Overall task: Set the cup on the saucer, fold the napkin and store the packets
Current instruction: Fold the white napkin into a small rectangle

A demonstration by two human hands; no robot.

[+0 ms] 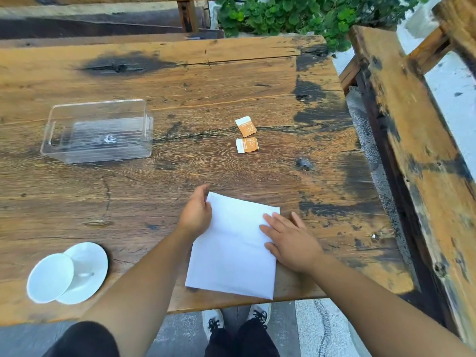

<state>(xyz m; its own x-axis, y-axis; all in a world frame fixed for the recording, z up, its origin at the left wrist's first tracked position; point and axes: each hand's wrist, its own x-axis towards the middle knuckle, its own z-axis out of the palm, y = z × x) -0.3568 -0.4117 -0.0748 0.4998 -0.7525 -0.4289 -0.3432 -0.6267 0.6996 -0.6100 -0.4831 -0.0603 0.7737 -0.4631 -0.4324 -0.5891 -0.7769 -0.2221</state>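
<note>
A white napkin lies flat near the table's front edge, its near corner overhanging slightly. My left hand grips its far left edge between thumb and fingers. My right hand rests flat on its right side, fingers spread. A white cup sits on a white saucer at the front left. Two orange packets lie further back on the table, one behind the other. A clear plastic box stands empty at the left.
The wooden table is worn and has dark stains. A wooden bench runs along the right side. Green plants grow beyond the far edge. My shoes show below the front edge.
</note>
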